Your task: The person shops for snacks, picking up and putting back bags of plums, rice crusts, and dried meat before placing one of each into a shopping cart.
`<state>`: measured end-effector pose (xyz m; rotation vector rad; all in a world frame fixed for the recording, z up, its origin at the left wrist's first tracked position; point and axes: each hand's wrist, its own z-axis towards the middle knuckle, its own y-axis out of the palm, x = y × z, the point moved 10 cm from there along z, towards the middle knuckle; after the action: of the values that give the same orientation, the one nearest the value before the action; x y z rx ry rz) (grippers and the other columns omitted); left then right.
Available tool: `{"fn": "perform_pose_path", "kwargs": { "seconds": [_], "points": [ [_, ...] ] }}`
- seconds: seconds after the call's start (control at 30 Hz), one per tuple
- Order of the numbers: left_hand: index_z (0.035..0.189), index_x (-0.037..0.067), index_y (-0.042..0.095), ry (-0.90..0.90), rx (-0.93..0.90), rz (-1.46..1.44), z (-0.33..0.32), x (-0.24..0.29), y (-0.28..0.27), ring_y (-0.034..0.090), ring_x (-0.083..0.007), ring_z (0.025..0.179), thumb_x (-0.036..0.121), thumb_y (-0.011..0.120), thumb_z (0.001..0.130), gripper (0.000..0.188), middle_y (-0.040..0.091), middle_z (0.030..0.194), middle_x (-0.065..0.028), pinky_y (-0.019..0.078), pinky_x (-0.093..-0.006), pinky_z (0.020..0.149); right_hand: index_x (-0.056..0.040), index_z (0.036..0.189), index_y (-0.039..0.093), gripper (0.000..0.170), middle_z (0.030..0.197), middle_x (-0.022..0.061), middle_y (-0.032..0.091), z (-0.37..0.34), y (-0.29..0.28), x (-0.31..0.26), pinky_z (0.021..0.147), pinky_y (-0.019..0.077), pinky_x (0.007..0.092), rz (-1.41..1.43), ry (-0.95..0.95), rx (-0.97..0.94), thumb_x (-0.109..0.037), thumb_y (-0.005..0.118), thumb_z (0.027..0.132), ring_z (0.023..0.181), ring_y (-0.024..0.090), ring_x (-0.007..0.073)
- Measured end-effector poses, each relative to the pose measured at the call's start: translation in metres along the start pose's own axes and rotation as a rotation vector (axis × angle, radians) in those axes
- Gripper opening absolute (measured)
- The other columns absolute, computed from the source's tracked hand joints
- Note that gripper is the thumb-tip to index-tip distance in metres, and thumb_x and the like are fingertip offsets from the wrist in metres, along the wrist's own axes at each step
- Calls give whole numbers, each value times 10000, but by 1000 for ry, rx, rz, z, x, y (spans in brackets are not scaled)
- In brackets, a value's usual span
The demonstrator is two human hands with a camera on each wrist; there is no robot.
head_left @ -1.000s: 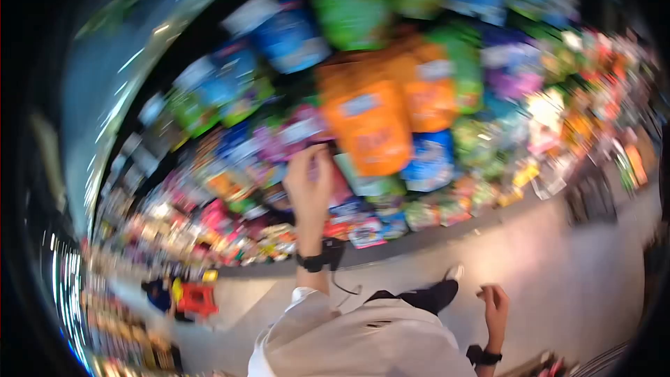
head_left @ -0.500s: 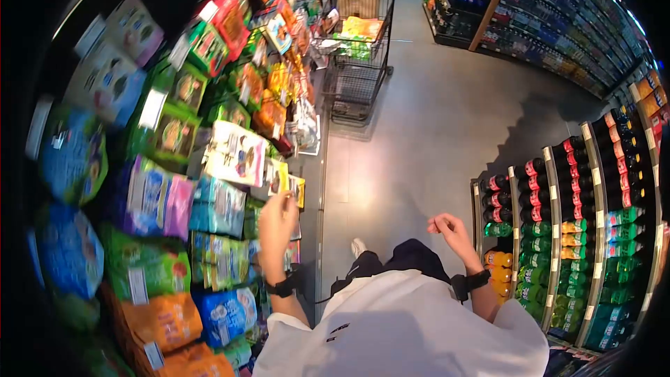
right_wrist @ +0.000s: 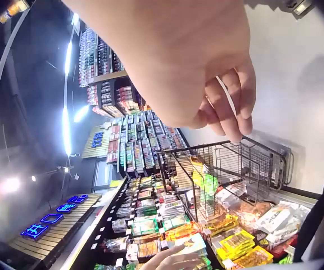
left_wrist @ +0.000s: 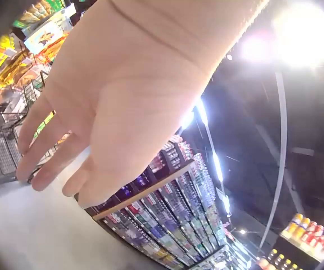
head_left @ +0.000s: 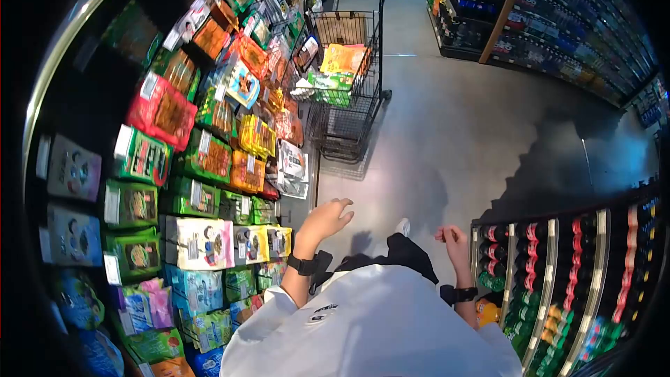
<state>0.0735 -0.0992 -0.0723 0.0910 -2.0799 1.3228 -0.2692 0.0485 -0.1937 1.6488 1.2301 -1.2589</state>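
Observation:
My left hand (head_left: 326,220) hangs in the air beside the snack shelf, its fingers loosely extended and holding nothing. In the left wrist view its palm and relaxed fingers (left_wrist: 44,152) show against the floor. On the other side of my body, my right hand (head_left: 455,244) is empty too, with loosely curled fingers, near the bottle shelves. Ahead stands a black wire shopping cart (head_left: 380,42). Inside it lie an orange-yellow packet (head_left: 343,58) and a green packet (head_left: 328,89). Yellow snack packets (head_left: 257,135) sit on the shelf just left of the cart.
A long shelf of bagged snacks runs along the left, with a red packet (head_left: 162,112) and green packets (head_left: 132,204) on it. Soda bottles (head_left: 534,237) fill racks at the lower right. A drinks shelf (head_left: 551,35) stands farther off, across the grey floor (head_left: 447,112).
The view has swung from facing the snack shelf to looking down the aisle, and the cart now appears nearer. My left hand has moved from in front of the packets to beside the shelf edge.

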Motion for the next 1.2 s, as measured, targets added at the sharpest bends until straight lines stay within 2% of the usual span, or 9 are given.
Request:
{"fn": "perform_pose_path", "kwargs": {
  "seconds": [0.23, 0.27, 0.4, 0.57, 0.77, 0.9, 0.97, 1.07, 1.2],
  "points": [
    [1303, 31, 646, -101, 135, -241, 105, -23, -88, 712, -325, 974, 307, 657, 986, 420, 727, 1069, -206, 556, -400, 853, 47, 1024, 668, 251, 871, 69, 723, 194, 46, -112, 794, 550, 272, -151, -127, -205, -185, 580, 1063, 847, 701, 127],
    [1313, 8, 630, -135, 126, -237, 117, -32, -97, 700, -407, 1044, 320, 643, 986, 452, 711, 1144, -255, 553, -442, 905, 49, 1027, 669, 251, 874, 75, 725, 216, 62, -123, 792, 549, 275, -170, -130, -243, -184, 581, 1060, 851, 705, 131],
    [1311, 21, 637, -211, 161, -340, 171, -95, -122, 702, -375, 1067, 319, 647, 985, 442, 714, 1160, -234, 548, -434, 912, 49, 1031, 674, 236, 865, 91, 723, 313, 140, -177, 770, 548, 285, -289, -239, -346, -168, 583, 1046, 833, 705, 146],
    [1308, 19, 639, -188, 434, -297, 229, -176, -201, 697, -319, 1026, 302, 648, 994, 422, 718, 1131, -216, 538, -411, 887, 38, 1021, 680, 209, 848, 92, 701, 415, 235, -227, 739, 548, 299, -444, -379, -437, -149, 586, 1033, 788, 676, 155],
    [1308, 15, 641, -356, 602, -462, 246, -244, -257, 705, -251, 969, 252, 645, 1004, 385, 730, 1090, -176, 540, -366, 855, 22, 1036, 688, 186, 941, 112, 693, 516, 327, -284, 746, 563, 322, -562, -408, -569, -137, 593, 1023, 820, 685, 180],
    [1317, 0, 623, -396, 663, -576, 244, -264, -275, 691, -341, 1047, 203, 642, 996, 381, 697, 1168, -231, 520, -378, 930, -1, 1066, 696, 184, 1012, 109, 692, 603, 364, -283, 786, 580, 329, -673, -467, -563, -156, 618, 1006, 889, 706, 204],
    [1319, 6, 622, -566, 608, -641, 237, -282, -267, 700, -348, 1047, 202, 642, 999, 375, 695, 1183, -237, 529, -394, 917, 2, 1068, 694, 189, 1019, 103, 698, 658, 377, -268, 798, 579, 327, -632, -485, -551, -162, 635, 995, 904, 702, 189],
    [1280, 14, 634, -704, 746, -464, 214, -288, -261, 706, -354, 1017, 214, 640, 1007, 339, 719, 1100, -230, 535, -415, 900, 15, 1053, 687, 177, 997, 88, 708, 760, 404, -219, 810, 572, 316, -516, -175, -576, -131, 640, 964, 896, 692, 165],
    [1272, 15, 637, -914, 792, -616, 209, -298, -231, 713, -356, 1001, 210, 624, 1017, 322, 728, 1062, -223, 542, -417, 883, 53, 1110, 647, 272, 980, 138, 717, 883, 445, -161, 765, 560, 302, -539, -193, -591, -141, 595, 927, 866, 681, 159]
  ]
}}
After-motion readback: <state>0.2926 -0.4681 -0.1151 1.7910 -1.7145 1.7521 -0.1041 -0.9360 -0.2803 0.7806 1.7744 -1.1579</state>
